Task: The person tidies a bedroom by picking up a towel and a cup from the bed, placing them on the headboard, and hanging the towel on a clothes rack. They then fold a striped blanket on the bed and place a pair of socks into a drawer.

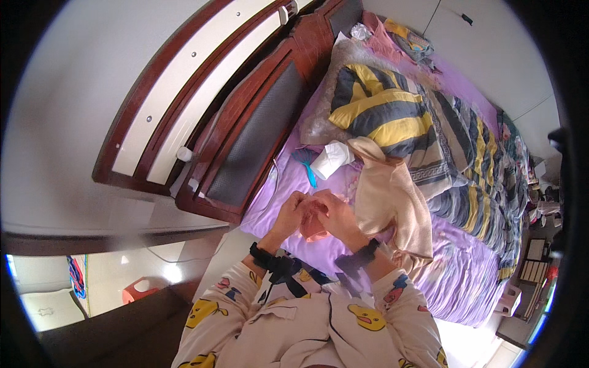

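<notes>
Left hand [289,214]: our fingers pinch the pink bundle [313,228].
Right hand [338,217]: fingers grip its other side, likely steadying it.

No readable text, labels, brands, numbers or signs anywhere.

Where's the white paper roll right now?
In the head view, the white paper roll lies on the bed just beyond the right hand, between a teal object on its left and the beige cloth on its right.
</notes>
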`<state>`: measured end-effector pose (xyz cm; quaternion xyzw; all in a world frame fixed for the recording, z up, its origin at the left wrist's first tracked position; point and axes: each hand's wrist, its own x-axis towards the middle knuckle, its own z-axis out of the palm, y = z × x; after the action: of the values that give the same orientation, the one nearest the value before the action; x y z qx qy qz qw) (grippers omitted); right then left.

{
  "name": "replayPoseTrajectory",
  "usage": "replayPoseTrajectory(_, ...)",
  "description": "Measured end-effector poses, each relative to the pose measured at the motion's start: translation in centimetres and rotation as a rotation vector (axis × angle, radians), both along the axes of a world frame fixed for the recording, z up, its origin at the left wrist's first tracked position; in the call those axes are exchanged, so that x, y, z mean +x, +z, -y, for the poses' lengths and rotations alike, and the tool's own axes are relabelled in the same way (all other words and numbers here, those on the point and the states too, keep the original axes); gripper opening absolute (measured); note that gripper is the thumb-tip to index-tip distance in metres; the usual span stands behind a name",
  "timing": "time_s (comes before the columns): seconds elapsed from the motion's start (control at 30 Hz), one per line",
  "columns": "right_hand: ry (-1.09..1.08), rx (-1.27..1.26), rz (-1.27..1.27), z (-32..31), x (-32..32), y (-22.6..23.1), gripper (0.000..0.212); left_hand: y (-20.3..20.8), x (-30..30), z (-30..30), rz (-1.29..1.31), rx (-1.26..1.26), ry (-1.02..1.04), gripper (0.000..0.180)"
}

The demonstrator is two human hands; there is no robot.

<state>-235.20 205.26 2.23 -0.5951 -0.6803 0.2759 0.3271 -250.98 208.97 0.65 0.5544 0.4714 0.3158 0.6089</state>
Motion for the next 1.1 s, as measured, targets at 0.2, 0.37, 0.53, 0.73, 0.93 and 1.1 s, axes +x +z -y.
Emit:
replayPoseTrajectory(0.2,-0.005,0.082,0.083,4.4,0.5,1.6,0.015,0.4,1.1,3.6,-0.076,0.158,-0.037,0.018)
replayPoseTrajectory(0.37,0.032,0.067,-0.07,6.2,1.0,2.4,0.01,2.9,0.5,6.3,-0.32,0.631,-0.193,0.041)
replayPoseTrajectory(0.53,0.095,-0.077,-0.077,7.2,2.1,3.6,0.012,5.5,1.4,8.4,-0.376,0.34,-0.18,0.033)
replayPoseTrajectory(0.73,0.28,0.308,0.492,8.2,3.7,6.8,0.013,7.8,1.8,9.0,-0.362,0.374,-0.205,0.029)
replayPoseTrajectory(0.93,0.332,0.56,0.626,8.0,4.1,10.1,0.011,10.9,1.3,9.1,-0.344,0.388,-0.226,0.027)
replayPoseTrajectory(1.1,0.208,0.143,0.021,7.5,4.5,10.5,0.02,13.8,1.1,9.6,-0.389,0.72,-0.175,0.017)
